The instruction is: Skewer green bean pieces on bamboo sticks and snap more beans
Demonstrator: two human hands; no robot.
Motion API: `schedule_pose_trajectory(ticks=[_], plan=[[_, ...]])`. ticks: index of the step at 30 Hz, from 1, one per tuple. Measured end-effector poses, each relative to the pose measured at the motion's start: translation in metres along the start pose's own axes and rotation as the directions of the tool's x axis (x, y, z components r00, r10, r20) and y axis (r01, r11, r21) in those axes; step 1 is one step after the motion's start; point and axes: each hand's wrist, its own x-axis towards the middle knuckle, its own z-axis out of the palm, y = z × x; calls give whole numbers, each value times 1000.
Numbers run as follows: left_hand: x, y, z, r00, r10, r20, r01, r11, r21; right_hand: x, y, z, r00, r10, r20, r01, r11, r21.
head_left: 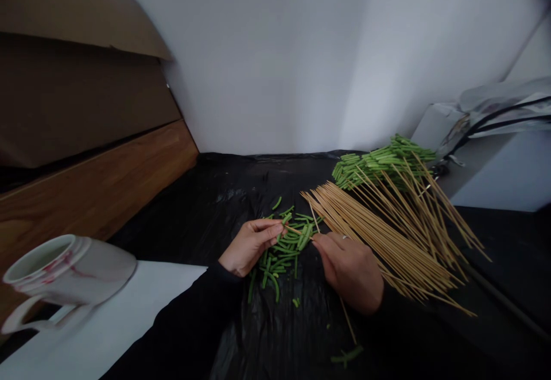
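Note:
My left hand [252, 246] pinches a short green bean piece [286, 218] against the tip of a thin wooden skewer [297, 231]. My right hand [349, 268] grips that skewer, which carries a few bean pieces [305, 235] near its end; its back end sticks out below my wrist. Both hands rest over a loose pile of cut green bean pieces [279, 254] on a black plastic sheet [224, 196].
A big fan of bare wooden skewers [400, 236] lies right of my hands. Behind it is a heap of filled bean skewers [383, 165]. A white mug [64, 274] stands on a white board [129, 305] at the left. Brown cardboard and wood rise at the left.

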Motion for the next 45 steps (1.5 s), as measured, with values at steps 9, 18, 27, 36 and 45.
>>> schedule_pose_trajectory(ticks=[9,18,27,36,45], plan=[[-1,-1,0,999,-19,30,19,1000,7,0,0,1,1000,-4,-2,4,1000,29],[-1,0,-2,997,-36,71,37,999,-3,-2,-2,2,1000,-1,-3,1,999,51],[-2,-1,-1,996,-46,75,46,999,3,-4,-3,3,1000,21,19,-22,998,61],[-4,-3,5,990,-92,111,95,995,-18,-3,-7,3,1000,6,3,-6,997,72],[-6,-9,10,994,-88,65,85,995,48,-1,-12,2,999,-12,-34,14,998,64]])
